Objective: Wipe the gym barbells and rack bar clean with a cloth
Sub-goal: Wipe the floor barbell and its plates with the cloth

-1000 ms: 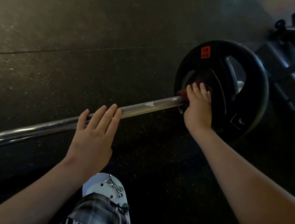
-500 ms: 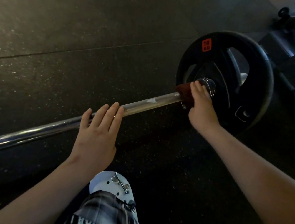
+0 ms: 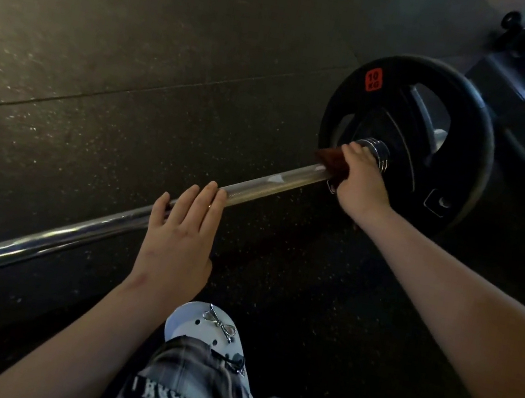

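Gripping one cloth [image 3: 328, 163], one barbell [image 3: 271, 181]: right hand [image 3: 363, 181].

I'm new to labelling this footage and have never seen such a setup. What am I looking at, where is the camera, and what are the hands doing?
No machine here: a person wears one wide-angle camera on the head, looking down at their own bare hands. Every picture is that one view. A steel barbell, carrying a black weight plate marked 10 KG, sits on the dark floor. The right hand grips a dark red cloth around the bar, right beside the shiny collar at the plate. The left hand rests on the bar with straight fingers, holding nothing. Below is the person's white shoe. The metal frame at top right is other gym equipment.
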